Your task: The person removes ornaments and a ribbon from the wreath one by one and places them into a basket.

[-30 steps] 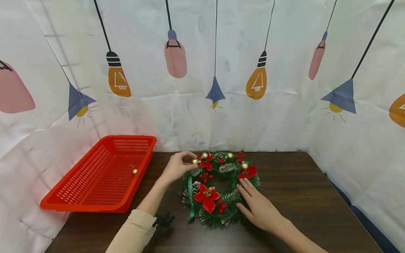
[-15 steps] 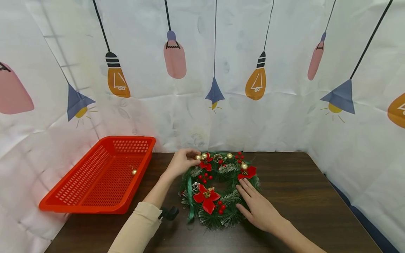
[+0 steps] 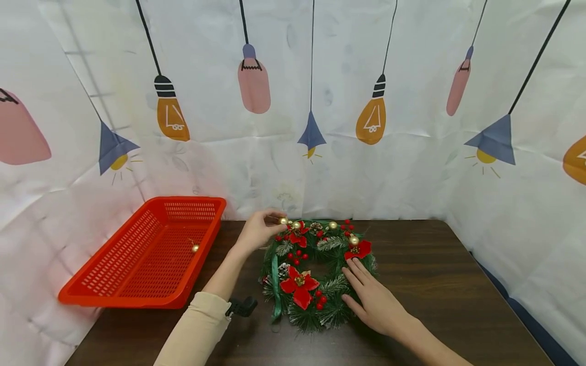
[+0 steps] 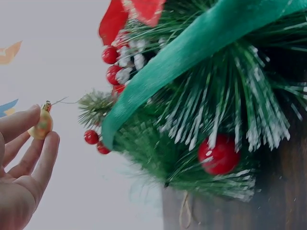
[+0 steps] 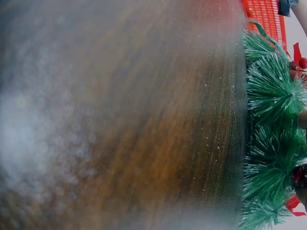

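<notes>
My left hand [image 3: 256,233] pinches a small gold ball ornament [image 4: 42,126] between thumb and fingers. A thin wire sticks out from its cap, as the left wrist view shows. The ornament is just off the upper left of a green Christmas wreath [image 3: 308,319], which lies flat on the table. Red poinsettias [image 3: 299,286], red berries [image 3: 321,300], pine cones and a green ribbon [image 4: 163,72] decorate the wreath. Several gold balls [image 3: 332,225] sit on its upper part. On the wreath's right side rests my right hand [image 3: 373,303], fingers nearly straight, touching the greenery near a poinsettia.
A red plastic basket [image 3: 180,284] stands at the left of the dark wooden table [image 3: 426,284], with one gold ball ornament [image 3: 195,248] inside. Behind the table hangs a white cloth [image 3: 274,168] printed with lamps. A black strap device [image 3: 241,307] is on the left wrist.
The left hand has moved slightly up and away from me along the wreath's upper left edge, carrying the gold ball ornament. The right hand has stayed on the wreath.
</notes>
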Demonstrator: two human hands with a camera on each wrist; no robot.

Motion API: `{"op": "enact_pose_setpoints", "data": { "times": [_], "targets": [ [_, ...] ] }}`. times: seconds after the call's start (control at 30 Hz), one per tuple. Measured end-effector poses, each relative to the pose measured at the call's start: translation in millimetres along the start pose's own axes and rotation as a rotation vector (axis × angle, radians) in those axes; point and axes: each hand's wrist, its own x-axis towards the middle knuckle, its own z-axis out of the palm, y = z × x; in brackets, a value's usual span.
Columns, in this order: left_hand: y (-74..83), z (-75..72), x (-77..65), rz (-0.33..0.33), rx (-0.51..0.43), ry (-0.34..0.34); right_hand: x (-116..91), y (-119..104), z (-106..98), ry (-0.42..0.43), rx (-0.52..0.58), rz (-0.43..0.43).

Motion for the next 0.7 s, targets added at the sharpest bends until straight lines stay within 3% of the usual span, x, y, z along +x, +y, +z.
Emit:
{"op": "enact_pose_setpoints", "data": {
  "times": [0.33,0.5,0.7],
  "targets": [
    [1.9,-19.2,-5.1,0.000,0.007,0.020,-0.1,0.3,1.5,0.001,-0.011,0.001],
    [0.3,-29.4,-8.3,0.045,0.035,0.034,-1.1,1.6,3.0,0.017,-0.018,-0.008],
    [-4.9,-41.6,-14.8,0.051,0.045,0.064,-3.3,2.0,3.6,0.026,-0.009,-0.019]
  ]
}}
